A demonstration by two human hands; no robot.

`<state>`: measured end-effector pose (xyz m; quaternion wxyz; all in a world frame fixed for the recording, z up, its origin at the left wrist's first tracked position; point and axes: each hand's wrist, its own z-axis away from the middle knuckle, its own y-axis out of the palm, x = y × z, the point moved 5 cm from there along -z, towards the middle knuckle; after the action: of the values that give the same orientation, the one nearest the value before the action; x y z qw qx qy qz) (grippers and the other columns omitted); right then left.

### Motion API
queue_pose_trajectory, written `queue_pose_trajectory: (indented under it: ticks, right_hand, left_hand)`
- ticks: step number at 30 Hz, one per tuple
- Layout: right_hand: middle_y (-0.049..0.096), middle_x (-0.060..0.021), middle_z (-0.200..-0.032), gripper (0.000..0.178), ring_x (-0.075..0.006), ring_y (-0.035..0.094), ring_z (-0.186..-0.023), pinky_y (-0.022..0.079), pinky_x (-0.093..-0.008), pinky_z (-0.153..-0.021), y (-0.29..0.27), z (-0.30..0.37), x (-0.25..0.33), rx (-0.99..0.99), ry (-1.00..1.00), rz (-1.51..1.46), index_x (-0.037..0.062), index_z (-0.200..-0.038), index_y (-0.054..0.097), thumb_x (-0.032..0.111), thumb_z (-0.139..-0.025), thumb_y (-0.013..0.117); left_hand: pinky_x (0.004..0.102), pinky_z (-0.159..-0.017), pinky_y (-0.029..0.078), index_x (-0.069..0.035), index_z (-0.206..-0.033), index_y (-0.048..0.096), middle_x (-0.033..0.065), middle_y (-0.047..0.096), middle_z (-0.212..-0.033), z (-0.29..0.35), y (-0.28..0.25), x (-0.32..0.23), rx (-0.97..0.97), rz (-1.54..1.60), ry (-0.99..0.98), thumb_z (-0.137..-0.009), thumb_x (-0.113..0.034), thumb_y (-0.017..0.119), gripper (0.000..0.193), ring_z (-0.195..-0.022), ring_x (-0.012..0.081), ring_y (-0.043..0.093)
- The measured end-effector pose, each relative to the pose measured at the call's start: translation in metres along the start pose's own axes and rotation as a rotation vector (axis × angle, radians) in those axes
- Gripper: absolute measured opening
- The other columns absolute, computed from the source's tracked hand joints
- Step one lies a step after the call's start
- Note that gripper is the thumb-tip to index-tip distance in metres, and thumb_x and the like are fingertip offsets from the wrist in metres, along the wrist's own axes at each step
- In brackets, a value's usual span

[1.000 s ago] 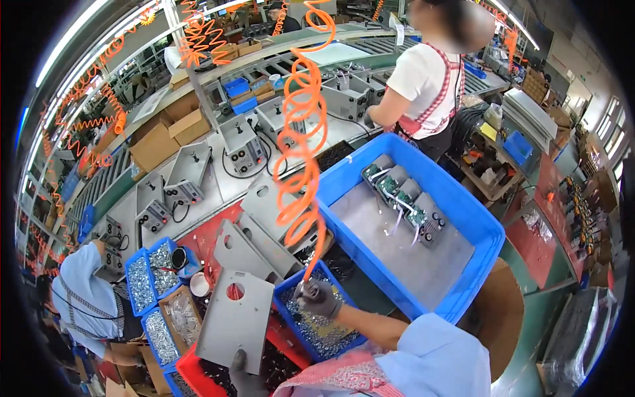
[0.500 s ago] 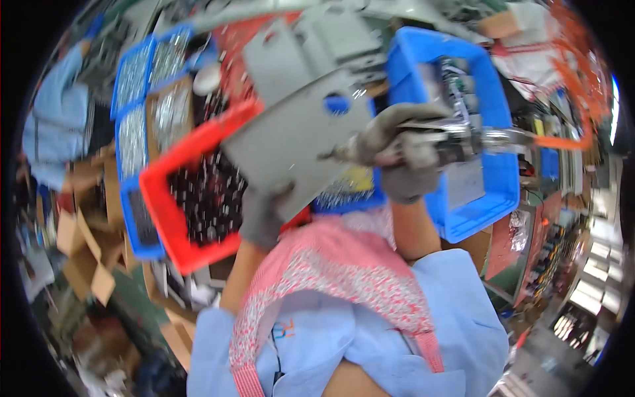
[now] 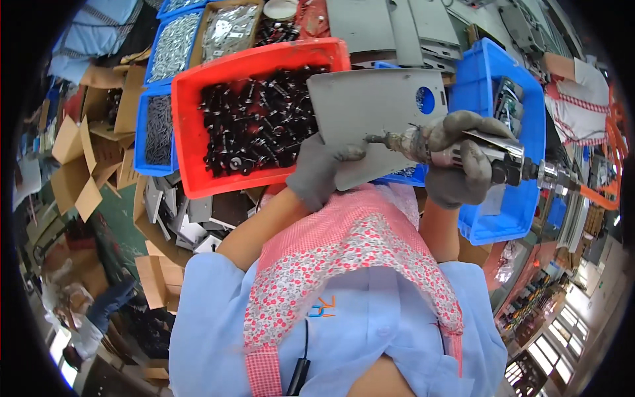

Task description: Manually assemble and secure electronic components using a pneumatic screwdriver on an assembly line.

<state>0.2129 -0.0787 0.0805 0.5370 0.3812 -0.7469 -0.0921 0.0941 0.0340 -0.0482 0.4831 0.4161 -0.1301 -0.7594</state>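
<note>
My gloved left hand [image 3: 320,171] grips the lower left edge of a flat grey metal plate [image 3: 360,106], thumb on its face. The plate has a round hole near its upper right corner, with blue showing through. In my gloved right hand [image 3: 466,159] is a pneumatic screwdriver [image 3: 452,151], its fingers wrapped round the metal body and an orange hose [image 3: 598,196] trailing off right. The tool's tip points left, in front of the plate; whether it touches, I cannot tell. Left of the plate, a red bin [image 3: 188,149] holds many black screw-like parts [image 3: 254,122].
A blue bin [image 3: 538,198] with metal parts stands at the right. More grey plates [image 3: 360,26] lie at the back. Small blue trays of hardware [image 3: 173,49] line the left, near open cardboard boxes [image 3: 83,169]. Another person's arm [image 3: 102,76] shows at upper left.
The view has shifted, and the bins sit differently in it. The plate has turned more level, and the screwdriver now slants down to the right. Both hands keep their holds.
</note>
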Motion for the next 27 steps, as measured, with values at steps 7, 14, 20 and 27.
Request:
queue_pose_trajectory:
  ticks: [7,14,20,27]
  right_hand:
    - [0.060,-0.0231,-0.077,0.037,-0.0267,0.058,-0.057,0.050,-0.0379,-0.048,0.017,0.005,-0.013,0.212,0.080,0.128,-0.0069,-0.096,0.053,0.017,-0.068,0.048]
    - [0.056,-0.0194,-0.071,0.038,-0.0255,0.054,-0.060,0.048,-0.0428,-0.056,0.044,0.003,-0.020,0.565,0.287,-0.004,-0.0113,-0.100,0.055,0.019,-0.078,0.051]
    - [0.058,-0.0194,-0.079,0.042,-0.0253,0.051,-0.063,0.040,-0.0467,-0.066,0.027,-0.036,0.003,0.443,0.085,-0.080,-0.0014,-0.113,0.054,0.020,-0.078,0.045]
    - [0.061,-0.0178,-0.083,0.035,-0.0245,0.053,-0.064,0.043,-0.0423,-0.058,-0.019,-0.037,-0.019,0.145,0.221,0.100,-0.0032,-0.101,0.055,0.017,-0.074,0.049]
  left_hand:
    - [0.0389,-0.061,0.057,0.005,-0.102,0.058,0.0137,0.064,-0.088,0.006,-0.010,0.002,-0.065,0.090,0.010,-0.068,0.005,0.064,0.034,-0.074,0.0259,0.066]
    - [0.0317,-0.070,0.054,0.004,-0.095,0.063,0.0090,0.065,-0.083,0.011,-0.040,-0.001,-0.128,0.046,0.157,-0.066,0.002,0.067,0.029,-0.075,0.0184,0.064]
    - [0.0302,-0.074,0.054,0.004,-0.100,0.065,0.0113,0.067,-0.096,0.091,-0.102,-0.070,-0.322,0.165,0.586,-0.067,-0.009,0.072,0.035,-0.080,0.0165,0.065]
    - [0.0340,-0.079,0.054,0.003,-0.108,0.060,0.0117,0.062,-0.102,0.283,-0.241,-0.074,-1.322,0.164,1.235,-0.071,0.008,0.060,0.037,-0.090,0.0245,0.062]
